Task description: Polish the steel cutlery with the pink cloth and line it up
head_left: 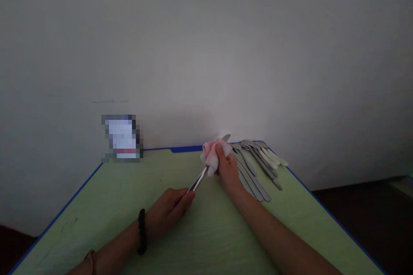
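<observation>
My left hand (pixel 167 210) grips the handle end of a metal table knife (pixel 198 182) that slants up toward the back of the table. Around the knife's blade my right hand (pixel 227 169) squeezes a pink and white cloth (pixel 211 154), and only the blade tip sticks out past the cloth. A black band sits on my left wrist. Just right of my right hand lies a pile of cutlery (pixel 258 161), several metal knives and spoons, some with pale handles.
The work surface is a light green table (pixel 129 206) with a blue edge, set against a plain white wall. A blurred-out small object (pixel 121 138) stands at the back left. Dark floor shows to the right of the table.
</observation>
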`<state>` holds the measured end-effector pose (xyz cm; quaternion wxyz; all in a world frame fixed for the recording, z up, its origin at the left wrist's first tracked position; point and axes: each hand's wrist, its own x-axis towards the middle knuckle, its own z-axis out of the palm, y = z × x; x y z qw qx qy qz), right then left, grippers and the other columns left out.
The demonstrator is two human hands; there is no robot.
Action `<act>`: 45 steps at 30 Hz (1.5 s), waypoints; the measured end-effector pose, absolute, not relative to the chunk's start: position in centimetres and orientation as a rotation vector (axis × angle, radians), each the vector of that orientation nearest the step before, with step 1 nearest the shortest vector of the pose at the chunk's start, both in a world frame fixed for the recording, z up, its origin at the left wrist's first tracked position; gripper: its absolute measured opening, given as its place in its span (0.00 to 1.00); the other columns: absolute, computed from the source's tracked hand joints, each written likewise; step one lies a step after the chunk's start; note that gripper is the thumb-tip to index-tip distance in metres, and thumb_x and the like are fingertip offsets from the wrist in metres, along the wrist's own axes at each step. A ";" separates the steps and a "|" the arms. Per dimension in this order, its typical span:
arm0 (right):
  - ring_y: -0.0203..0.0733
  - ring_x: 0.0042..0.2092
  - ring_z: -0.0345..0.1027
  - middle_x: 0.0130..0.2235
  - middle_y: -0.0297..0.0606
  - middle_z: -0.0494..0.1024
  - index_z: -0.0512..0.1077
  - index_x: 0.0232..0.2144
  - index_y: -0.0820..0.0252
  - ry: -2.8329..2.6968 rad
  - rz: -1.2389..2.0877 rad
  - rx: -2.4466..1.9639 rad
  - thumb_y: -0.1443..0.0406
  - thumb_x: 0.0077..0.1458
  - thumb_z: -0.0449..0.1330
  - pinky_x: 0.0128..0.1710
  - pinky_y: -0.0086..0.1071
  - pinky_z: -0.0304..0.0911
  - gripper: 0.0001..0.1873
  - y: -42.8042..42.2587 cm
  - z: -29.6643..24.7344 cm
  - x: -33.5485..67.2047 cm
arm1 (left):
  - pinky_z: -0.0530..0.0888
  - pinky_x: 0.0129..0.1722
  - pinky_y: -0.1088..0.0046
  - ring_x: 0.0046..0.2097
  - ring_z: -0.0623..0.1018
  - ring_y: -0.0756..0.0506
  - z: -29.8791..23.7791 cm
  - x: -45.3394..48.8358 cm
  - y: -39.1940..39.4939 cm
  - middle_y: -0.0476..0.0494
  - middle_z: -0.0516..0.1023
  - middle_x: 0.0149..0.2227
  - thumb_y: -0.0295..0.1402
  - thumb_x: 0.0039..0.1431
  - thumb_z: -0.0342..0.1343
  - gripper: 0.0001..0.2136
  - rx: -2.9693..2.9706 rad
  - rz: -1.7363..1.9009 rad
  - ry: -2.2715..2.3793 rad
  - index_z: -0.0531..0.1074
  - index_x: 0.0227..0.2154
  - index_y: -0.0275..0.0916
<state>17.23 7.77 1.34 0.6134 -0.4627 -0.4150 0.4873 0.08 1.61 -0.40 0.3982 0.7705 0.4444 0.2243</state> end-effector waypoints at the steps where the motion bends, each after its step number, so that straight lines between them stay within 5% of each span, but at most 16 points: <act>1: 0.28 0.15 0.47 0.13 0.26 0.56 0.59 0.15 0.58 -0.918 1.115 -1.057 0.42 0.46 0.56 0.13 0.24 0.44 0.28 8.2 1.5 17.6 | 0.57 0.23 0.75 0.21 0.58 0.52 -0.4 0.0 1.6 0.55 0.57 0.19 0.47 0.64 0.36 0.21 1.957 0.571 1.107 0.57 0.20 0.41; 5: 0.30 0.15 0.51 0.14 0.27 0.59 0.61 0.16 0.58 -0.799 1.059 -1.042 0.42 0.45 0.57 0.12 0.25 0.47 0.27 9.3 1.7 18.3 | 0.61 0.25 0.76 0.23 0.62 0.51 -0.5 0.0 1.5 0.54 0.61 0.20 0.45 0.65 0.36 0.21 1.954 0.599 1.063 0.60 0.21 0.39; 11: 0.31 0.14 0.51 0.13 0.28 0.59 0.60 0.16 0.58 -0.949 1.097 -1.079 0.40 0.48 0.52 0.12 0.26 0.47 0.29 7.7 0.4 16.5 | 0.59 0.22 0.76 0.23 0.61 0.50 -0.5 0.2 1.8 0.57 0.59 0.21 0.44 0.64 0.38 0.16 1.771 0.711 1.169 0.64 0.39 0.38; 22: 0.30 0.15 0.49 0.13 0.27 0.57 0.59 0.16 0.58 -1.062 1.042 -1.130 0.41 0.49 0.51 0.13 0.26 0.45 0.29 7.4 0.6 16.4 | 0.59 0.24 0.75 0.22 0.63 0.49 -0.3 0.2 1.8 0.55 0.61 0.19 0.45 0.63 0.40 0.17 2.002 0.754 1.388 0.62 0.26 0.41; 38: 0.32 0.18 0.52 0.14 0.30 0.59 0.60 0.14 0.57 -1.213 1.063 -1.147 0.45 0.50 0.53 0.16 0.27 0.47 0.26 4.9 -0.2 13.9 | 0.61 0.27 0.74 0.23 0.70 0.48 -0.5 -0.2 2.0 0.48 0.70 0.21 0.37 0.61 0.41 0.13 2.379 0.716 1.597 0.62 0.22 0.41; 45: 0.31 0.15 0.50 0.13 0.27 0.58 0.60 0.16 0.58 -0.975 1.016 -1.143 0.41 0.48 0.54 0.13 0.26 0.47 0.29 7.7 0.7 16.8 | 0.59 0.25 0.73 0.22 0.69 0.48 -1.0 -0.2 1.8 0.48 0.71 0.20 0.41 0.65 0.38 0.18 2.478 0.555 1.580 0.62 0.21 0.41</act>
